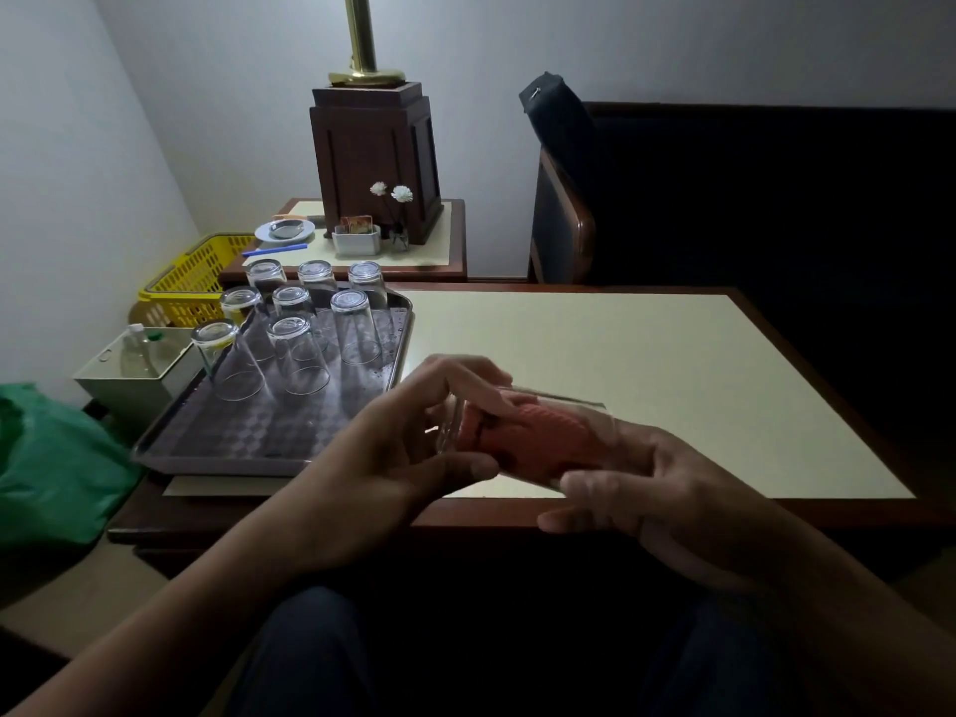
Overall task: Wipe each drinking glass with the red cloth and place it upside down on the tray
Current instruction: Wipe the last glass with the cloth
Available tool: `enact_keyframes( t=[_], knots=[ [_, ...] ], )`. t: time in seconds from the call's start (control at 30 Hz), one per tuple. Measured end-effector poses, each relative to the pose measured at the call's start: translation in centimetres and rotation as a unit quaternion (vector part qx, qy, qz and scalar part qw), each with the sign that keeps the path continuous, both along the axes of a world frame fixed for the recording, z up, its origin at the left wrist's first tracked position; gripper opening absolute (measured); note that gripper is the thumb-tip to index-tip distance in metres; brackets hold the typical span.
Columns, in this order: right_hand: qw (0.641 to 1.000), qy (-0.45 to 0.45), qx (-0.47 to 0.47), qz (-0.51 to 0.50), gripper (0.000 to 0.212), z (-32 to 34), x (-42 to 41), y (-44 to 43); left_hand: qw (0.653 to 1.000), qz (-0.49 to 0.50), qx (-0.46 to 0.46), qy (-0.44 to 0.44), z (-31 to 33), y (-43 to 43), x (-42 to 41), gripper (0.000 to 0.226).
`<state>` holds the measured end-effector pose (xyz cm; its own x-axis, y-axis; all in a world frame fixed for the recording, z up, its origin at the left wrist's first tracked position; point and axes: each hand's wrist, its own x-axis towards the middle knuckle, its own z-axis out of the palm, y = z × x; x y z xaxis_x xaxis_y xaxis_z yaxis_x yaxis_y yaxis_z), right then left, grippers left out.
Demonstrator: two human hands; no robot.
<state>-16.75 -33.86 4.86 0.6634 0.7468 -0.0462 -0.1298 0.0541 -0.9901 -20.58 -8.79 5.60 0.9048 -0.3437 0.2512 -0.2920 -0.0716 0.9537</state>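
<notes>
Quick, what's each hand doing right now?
Left hand: grips one end of the glass.
Right hand: holds the glass's other end, with the cloth stuffed inside it.

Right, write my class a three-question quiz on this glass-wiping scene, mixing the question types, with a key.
1. How many upturned glasses stand on the tray?
2. True or false: the red cloth is stuffed inside the held glass, which lies sideways between the left hand and right hand.
3. The yellow basket sits: A on the tray; B beyond the tray's left edge; C on the dark seat.
Key: 1 eight; 2 true; 3 B.
</notes>
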Motion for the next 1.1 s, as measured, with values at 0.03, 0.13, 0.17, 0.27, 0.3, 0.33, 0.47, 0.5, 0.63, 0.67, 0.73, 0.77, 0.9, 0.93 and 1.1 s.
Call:
enact_keyframes(
  t=[0.03, 0.13, 0.17, 0.27, 0.3, 0.33, 0.47, 0.5, 0.63, 0.67, 0.73, 0.77, 0.9, 0.93, 1.1],
  knots=[
    [1.000, 0.019, 0.008, -0.019, 0.045, 0.1, 0.1, 0.0, 1.000, 0.002, 0.005, -0.005, 0.0, 0.0, 0.0, 0.041],
    [0.991, -0.100, -0.052, -0.071, 0.042, 0.2, 0.1, -0.3, 0.993, 0.029, -0.038, 0.110, 0.1, -0.4, 0.3, 0.055],
    [0.983, -0.147, -0.078, -0.072, 0.047, 0.3, 0.0, -0.2, 0.981, 0.018, -0.074, 0.180, 0.2, -0.7, 0.3, 0.052],
    [0.979, -0.172, -0.099, -0.044, 0.055, 0.3, -0.2, -0.3, 0.971, 0.023, -0.088, 0.220, -0.2, -0.8, 0.5, 0.053],
    [0.987, -0.137, -0.076, -0.028, 0.053, 0.3, -0.2, -0.3, 0.981, 0.027, -0.067, 0.181, -0.4, -0.6, 0.5, 0.047],
    [0.995, -0.086, -0.046, -0.015, 0.050, 0.3, -0.1, -0.2, 0.991, 0.019, -0.043, 0.129, -0.5, -0.4, 0.4, 0.042],
    [0.998, 0.049, 0.018, -0.025, 0.043, -0.4, 0.5, -0.2, 0.998, 0.008, 0.059, -0.015, -0.7, 0.0, 0.2, 0.056],
    [0.998, 0.040, 0.016, -0.041, 0.040, -0.6, 0.6, -0.1, 0.997, 0.021, 0.069, -0.011, -0.7, -0.2, 0.1, 0.060],
    [0.980, -0.165, -0.092, -0.068, 0.051, -1.0, 0.3, 0.1, 0.972, 0.031, -0.052, 0.228, -0.2, -1.2, 0.3, 0.051],
    [0.973, -0.191, -0.112, -0.063, 0.054, -1.1, 0.3, 0.0, 0.964, 0.035, -0.069, 0.253, -0.1, -1.2, 0.4, 0.048],
    [0.984, -0.152, -0.089, -0.029, 0.059, -1.4, 0.2, 0.1, 0.976, 0.054, -0.051, 0.205, -0.4, -0.9, 0.4, 0.041],
    [0.994, -0.100, -0.048, -0.005, 0.061, -1.5, 0.2, 0.1, 0.987, 0.053, -0.029, 0.147, -0.6, -0.7, 0.3, 0.038],
    [0.997, 0.054, 0.046, -0.007, 0.050, -1.3, 0.5, 0.2, 0.999, 0.013, 0.048, -0.013, 0.0, 0.0, 0.2, 0.048],
    [0.999, 0.023, 0.029, -0.028, 0.048, -1.1, 0.5, 0.2, 0.998, 0.018, 0.052, -0.003, 0.0, 0.0, 0.2, 0.053],
    [0.971, -0.201, -0.104, -0.079, 0.057, -0.8, 0.2, 0.0, 0.972, 0.030, -0.041, 0.230, -0.2, -1.0, 0.2, 0.041]
  ],
)
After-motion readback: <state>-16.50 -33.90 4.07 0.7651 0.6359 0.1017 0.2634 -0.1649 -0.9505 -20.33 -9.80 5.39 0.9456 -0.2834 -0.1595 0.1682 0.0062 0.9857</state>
